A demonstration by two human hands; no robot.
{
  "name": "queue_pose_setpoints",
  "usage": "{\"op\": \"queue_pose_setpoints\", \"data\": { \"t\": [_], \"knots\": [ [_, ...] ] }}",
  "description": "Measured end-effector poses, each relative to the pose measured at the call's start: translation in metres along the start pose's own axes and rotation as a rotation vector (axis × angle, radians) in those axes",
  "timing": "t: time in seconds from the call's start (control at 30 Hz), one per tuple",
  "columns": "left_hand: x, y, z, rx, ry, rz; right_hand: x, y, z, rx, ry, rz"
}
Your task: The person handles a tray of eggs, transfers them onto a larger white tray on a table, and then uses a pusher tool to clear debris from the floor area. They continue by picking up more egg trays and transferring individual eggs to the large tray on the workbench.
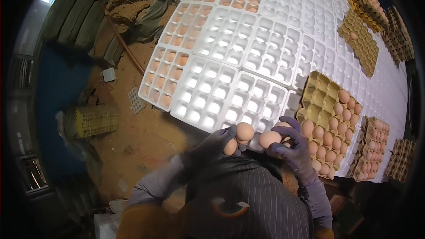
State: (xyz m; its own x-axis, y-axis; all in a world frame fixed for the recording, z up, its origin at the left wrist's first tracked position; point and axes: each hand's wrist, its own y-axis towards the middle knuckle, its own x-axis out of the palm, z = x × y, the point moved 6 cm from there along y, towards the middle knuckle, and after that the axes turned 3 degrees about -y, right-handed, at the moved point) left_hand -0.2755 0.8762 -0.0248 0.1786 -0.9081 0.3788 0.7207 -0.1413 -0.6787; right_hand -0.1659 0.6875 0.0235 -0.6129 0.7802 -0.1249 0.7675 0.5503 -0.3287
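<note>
My left hand [211, 147], in a dark grey glove, is closed around a few brown eggs [245, 132] just in front of my apron. Close beside it on the right, my gloved right hand [295, 150] grips more eggs [270, 139], its fingers curled round them. Both hands are over the near edge of the white foam trays [199, 90], whose nearest cups hold nothing. To the right of my right hand lies a cardboard egg tray [316, 89]; eggs fill its near and right cups, while several far-left cups are bare.
Foam trays at the left hold eggs [170, 73]. Farther right are a cardboard tray with one egg [365, 46] and stacked egg trays [371, 155]. On the floor at left sit a yellow stack [97, 121] and a long pole [124, 44]. Filled sacks [71, 15] line the back left.
</note>
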Motion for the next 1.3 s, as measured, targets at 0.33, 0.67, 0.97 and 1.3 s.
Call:
{"op": "queue_pose_setpoints", "data": {
  "t": [0.33,0.67,0.97,1.3],
  "knots": [
    [-0.184,-0.055,0.063,0.761,1.302,0.612,0.209,0.068,0.008,-0.431,-1.198,-0.008],
    [-0.185,0.009,0.092,0.368,1.321,0.223,0.235,0.097,0.0,-0.516,-0.97,0.11],
    [-0.136,0.059,0.04,0.93,1.42,0.368,0.175,0.075,0.01,-0.406,-0.568,0.391],
    [0.067,0.067,0.075,1.082,1.221,-0.123,-0.03,-0.06,0.006,-0.216,-0.857,0.64]
  ]
}}
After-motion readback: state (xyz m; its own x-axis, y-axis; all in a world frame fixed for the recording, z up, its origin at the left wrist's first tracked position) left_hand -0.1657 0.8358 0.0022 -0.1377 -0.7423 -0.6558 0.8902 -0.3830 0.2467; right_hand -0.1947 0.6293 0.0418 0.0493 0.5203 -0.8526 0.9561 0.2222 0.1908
